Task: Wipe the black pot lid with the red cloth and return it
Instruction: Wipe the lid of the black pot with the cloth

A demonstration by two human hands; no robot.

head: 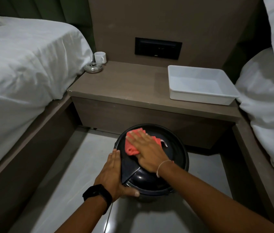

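Right hand (pixel 147 151): flat, palm down, fingers extended and held together, pressing the red cloth (pixel 132 143) onto the upper face of the black pot lid (pixel 151 163). Not clenched; the cloth is pinned under the palm and fingers rather than gripped. Cloth is bunched, showing past the fingertips and at the thumb side. A thin pale string bracelet (pixel 162 166) circles the right wrist.

Left hand (pixel 115 175): wrapped on the left edge of the lid, fingers lying along the rim, thumb (pixel 130 192) curled under the near rim. Clamped on the lid, steadying it. A black wristband (pixel 97 196) sits on the left wrist.

Lid: glossy, round, domed, held low above the grey tiled floor (pixel 62 174) in the aisle between two beds, just in front of the nightstand (pixel 132 81). Cannot tell whether a pot sits beneath it.

Nightstand top: a white rectangular tray (pixel 200 96) at the right end; a white mug (pixel 100 57) at the back left corner with a small silvery lidded dish (pixel 93 68) just in front of it. A black switch panel (pixel 158 48) is set in the wall panel behind.

White bedding: left bed (pixel 23 61), right bed (pixel 267 98).
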